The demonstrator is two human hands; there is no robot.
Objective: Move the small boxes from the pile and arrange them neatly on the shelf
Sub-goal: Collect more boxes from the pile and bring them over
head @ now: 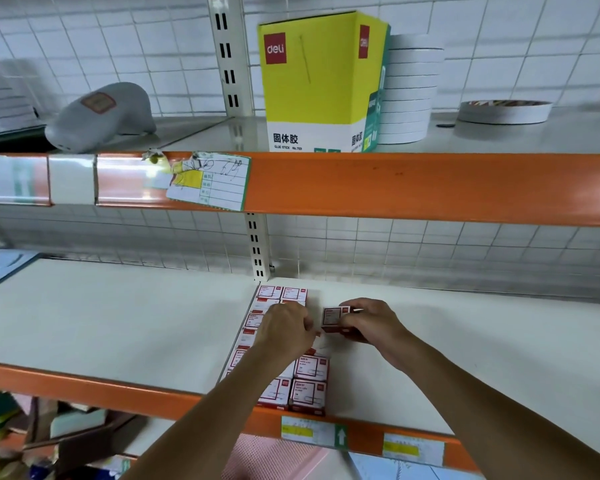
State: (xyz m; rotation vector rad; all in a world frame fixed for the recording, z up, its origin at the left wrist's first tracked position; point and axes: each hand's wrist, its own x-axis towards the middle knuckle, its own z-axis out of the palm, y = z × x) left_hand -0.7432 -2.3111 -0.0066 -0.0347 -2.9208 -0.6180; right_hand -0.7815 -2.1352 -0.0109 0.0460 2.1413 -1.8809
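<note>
Several small red-and-white boxes [307,382] lie in two neat rows on the white lower shelf [118,327], running from the back upright to the front edge. My right hand [368,323] holds one small box [333,318], tilted, just right of the rows. My left hand [286,327] hovers over the middle of the rows with curled fingers; what it touches is hidden beneath it. Both forearms reach in from the lower edge.
An orange rail [395,185] fronts the upper shelf, which carries a yellow glue-stick carton [312,81], stacked white tape rolls [409,91], another roll [504,110] and a grey handheld scanner [101,112]. A wire grid backs both shelves. Bare shelf lies left and right of the rows.
</note>
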